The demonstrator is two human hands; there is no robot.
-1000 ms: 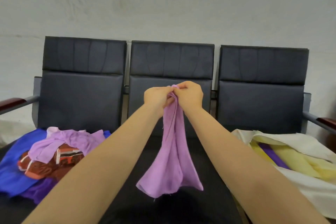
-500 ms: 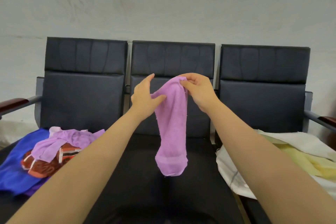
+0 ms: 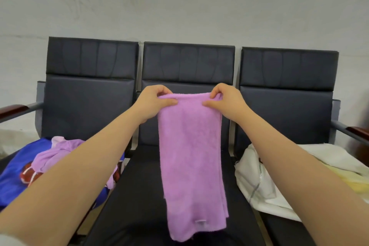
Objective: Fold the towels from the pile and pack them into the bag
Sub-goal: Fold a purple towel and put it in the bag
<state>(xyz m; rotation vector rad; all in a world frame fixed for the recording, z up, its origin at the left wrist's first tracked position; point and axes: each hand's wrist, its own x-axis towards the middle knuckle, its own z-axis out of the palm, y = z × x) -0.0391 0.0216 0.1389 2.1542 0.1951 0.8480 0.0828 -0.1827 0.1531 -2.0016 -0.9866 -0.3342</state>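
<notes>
Left hand [image 3: 153, 104] and right hand [image 3: 225, 100] pinch the purple towel's [image 3: 191, 156] top corners (hanging over the middle seat [image 3: 139, 185]); level edges should keep the fold square.

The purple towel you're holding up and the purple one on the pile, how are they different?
The held towel hangs flat and smooth; the pile towel lies crumpled. The held towel is pinched at its top edge by the left hand and right hand; the pile towel rests untouched on other cloths on the left chair. Both are light purple.
</notes>
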